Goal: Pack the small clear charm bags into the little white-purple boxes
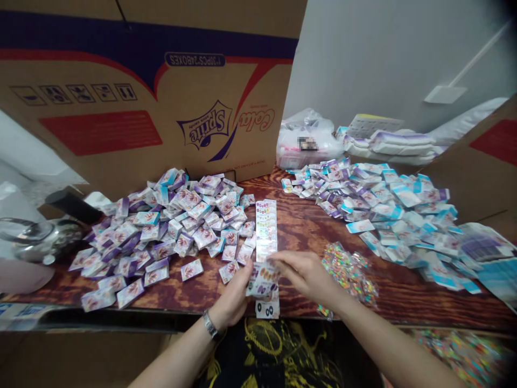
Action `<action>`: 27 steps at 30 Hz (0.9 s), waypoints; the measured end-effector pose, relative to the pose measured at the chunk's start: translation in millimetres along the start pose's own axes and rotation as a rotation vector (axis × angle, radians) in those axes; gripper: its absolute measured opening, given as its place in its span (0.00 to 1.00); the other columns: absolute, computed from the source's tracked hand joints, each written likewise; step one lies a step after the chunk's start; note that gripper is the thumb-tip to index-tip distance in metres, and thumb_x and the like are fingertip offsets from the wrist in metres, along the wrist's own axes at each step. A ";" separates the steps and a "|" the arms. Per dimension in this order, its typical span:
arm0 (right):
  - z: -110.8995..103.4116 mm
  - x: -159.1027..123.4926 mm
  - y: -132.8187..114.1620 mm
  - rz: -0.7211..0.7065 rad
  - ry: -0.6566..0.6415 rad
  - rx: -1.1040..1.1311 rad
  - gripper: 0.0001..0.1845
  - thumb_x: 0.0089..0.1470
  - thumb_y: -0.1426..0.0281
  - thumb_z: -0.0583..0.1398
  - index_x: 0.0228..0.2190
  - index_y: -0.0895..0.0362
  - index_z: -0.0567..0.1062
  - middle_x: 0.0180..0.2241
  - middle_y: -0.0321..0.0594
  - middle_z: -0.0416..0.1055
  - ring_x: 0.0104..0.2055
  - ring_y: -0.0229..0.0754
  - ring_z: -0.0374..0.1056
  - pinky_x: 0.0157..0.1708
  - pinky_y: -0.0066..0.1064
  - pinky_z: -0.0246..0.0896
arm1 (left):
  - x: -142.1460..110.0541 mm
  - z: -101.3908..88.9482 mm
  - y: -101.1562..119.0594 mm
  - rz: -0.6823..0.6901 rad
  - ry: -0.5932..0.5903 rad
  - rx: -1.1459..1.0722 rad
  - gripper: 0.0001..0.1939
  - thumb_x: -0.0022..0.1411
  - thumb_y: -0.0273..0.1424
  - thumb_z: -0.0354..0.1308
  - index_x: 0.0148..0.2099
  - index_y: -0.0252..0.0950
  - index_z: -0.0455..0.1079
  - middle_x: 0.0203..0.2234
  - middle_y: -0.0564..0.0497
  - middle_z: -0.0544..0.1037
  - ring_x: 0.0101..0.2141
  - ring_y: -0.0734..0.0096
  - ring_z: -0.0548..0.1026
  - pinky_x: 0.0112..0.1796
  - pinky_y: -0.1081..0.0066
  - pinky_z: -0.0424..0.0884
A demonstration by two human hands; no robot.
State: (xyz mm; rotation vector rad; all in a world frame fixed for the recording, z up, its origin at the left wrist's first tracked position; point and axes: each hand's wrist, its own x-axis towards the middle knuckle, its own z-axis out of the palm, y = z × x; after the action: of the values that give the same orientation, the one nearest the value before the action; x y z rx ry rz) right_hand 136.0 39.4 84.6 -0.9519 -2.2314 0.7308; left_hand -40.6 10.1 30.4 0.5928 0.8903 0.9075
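Note:
My left hand [234, 299] and my right hand [305, 272] meet at the table's front edge, both closed on a small printed packet [262, 280] with colourful dots. A long strip of sticker sheets [266, 229] lies on the wooden table [307, 223] just beyond the packet, running away from me. Under the packet, a card with black rings [267, 309] hangs over the edge. A clear bag of multicoloured pieces [350, 272] sits right of my right hand. My left wrist wears a metal watch [210, 325].
A heap of small purple-and-white boxes [169, 229] covers the left side; a second heap with blue-edged packets [388, 210] spreads to the right. A large printed carton [133, 91] stands behind. A metal kettle [40, 240] sits far left, plastic bags [307, 140] at the back.

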 end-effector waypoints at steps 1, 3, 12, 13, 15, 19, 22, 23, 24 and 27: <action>2.2 4.8 6.3 0.027 0.044 -0.023 0.12 0.61 0.67 0.52 0.41 0.54 0.74 0.36 0.37 0.76 0.35 0.37 0.72 0.35 0.27 0.66 | -3.4 -0.3 2.3 0.047 -0.046 0.088 0.26 0.58 0.51 0.51 0.44 0.33 0.70 0.34 0.46 0.77 0.34 0.64 0.74 0.36 0.68 0.69; 7.8 12.5 16.3 0.056 0.076 -0.059 0.12 0.61 0.66 0.51 0.39 0.54 0.74 0.34 0.36 0.76 0.33 0.37 0.72 0.34 0.27 0.65 | -8.8 -0.9 9.2 0.119 -0.147 0.318 0.22 0.55 0.47 0.57 0.42 0.34 0.71 0.34 0.48 0.77 0.36 0.64 0.73 0.39 0.69 0.68; 22.5 -0.9 8.1 -0.201 0.248 -0.278 0.10 0.60 0.71 0.52 0.41 0.56 0.72 0.35 0.41 0.76 0.37 0.40 0.71 0.38 0.32 0.65 | -1.8 0.9 3.8 -0.096 -0.130 0.014 0.13 0.55 0.35 0.61 0.41 0.33 0.70 0.31 0.48 0.76 0.28 0.69 0.75 0.34 0.67 0.71; 24.3 -5.4 5.0 -0.291 0.207 -0.328 0.11 0.60 0.72 0.52 0.42 0.56 0.72 0.36 0.42 0.76 0.39 0.41 0.71 0.38 0.34 0.65 | -0.1 1.1 2.2 -0.091 -0.114 -0.053 0.12 0.53 0.31 0.62 0.40 0.33 0.70 0.30 0.49 0.76 0.27 0.71 0.74 0.33 0.70 0.70; 28.7 -13.5 0.5 -0.419 0.128 -0.424 0.13 0.60 0.74 0.51 0.44 0.56 0.71 0.40 0.45 0.75 0.43 0.43 0.70 0.40 0.36 0.65 | 1.8 0.6 1.8 -0.074 -0.107 -0.165 0.11 0.49 0.24 0.63 0.37 0.32 0.71 0.28 0.51 0.75 0.27 0.75 0.73 0.32 0.75 0.69; 37.1 -22.1 2.3 -0.450 0.065 -0.582 0.15 0.59 0.75 0.51 0.47 0.59 0.70 0.45 0.47 0.72 0.48 0.47 0.67 0.46 0.41 0.63 | -1.2 -4.8 7.9 -0.094 -0.215 -0.329 0.16 0.39 0.16 0.59 0.35 0.32 0.72 0.28 0.52 0.75 0.29 0.77 0.72 0.33 0.78 0.67; 39.8 -22.7 8.4 -0.469 0.055 -0.641 0.15 0.59 0.75 0.51 0.47 0.60 0.70 0.46 0.47 0.72 0.49 0.49 0.65 0.47 0.43 0.63 | -4.8 -7.4 10.9 -0.117 -0.249 -0.391 0.16 0.41 0.19 0.59 0.37 0.33 0.73 0.29 0.52 0.76 0.31 0.74 0.72 0.34 0.76 0.68; 40.3 -22.3 9.9 -0.483 0.061 -0.631 0.15 0.60 0.75 0.51 0.46 0.59 0.71 0.44 0.47 0.73 0.49 0.48 0.65 0.46 0.42 0.63 | -5.3 -7.1 11.0 -0.104 -0.215 -0.389 0.13 0.45 0.22 0.60 0.37 0.33 0.73 0.29 0.51 0.76 0.31 0.74 0.72 0.34 0.75 0.68; 40.7 -21.8 11.0 -0.488 0.066 -0.605 0.15 0.60 0.76 0.50 0.46 0.59 0.71 0.42 0.46 0.74 0.48 0.47 0.66 0.46 0.41 0.63 | -5.5 -6.2 10.9 -0.079 -0.166 -0.370 0.09 0.48 0.24 0.61 0.36 0.34 0.73 0.29 0.51 0.76 0.30 0.74 0.72 0.33 0.75 0.68; 41.4 -19.7 11.2 -0.413 0.055 -0.460 0.13 0.60 0.75 0.51 0.42 0.57 0.72 0.35 0.43 0.74 0.43 0.43 0.67 0.42 0.35 0.64 | -5.1 -2.4 9.3 0.034 -0.017 -0.242 0.07 0.52 0.29 0.62 0.35 0.32 0.73 0.29 0.49 0.76 0.29 0.75 0.72 0.33 0.75 0.68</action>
State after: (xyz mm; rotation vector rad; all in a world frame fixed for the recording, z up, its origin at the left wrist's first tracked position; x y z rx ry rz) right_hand 123.0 20.7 43.3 -0.6582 -2.4833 0.0041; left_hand -48.1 10.6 38.2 0.4075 0.7435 1.0218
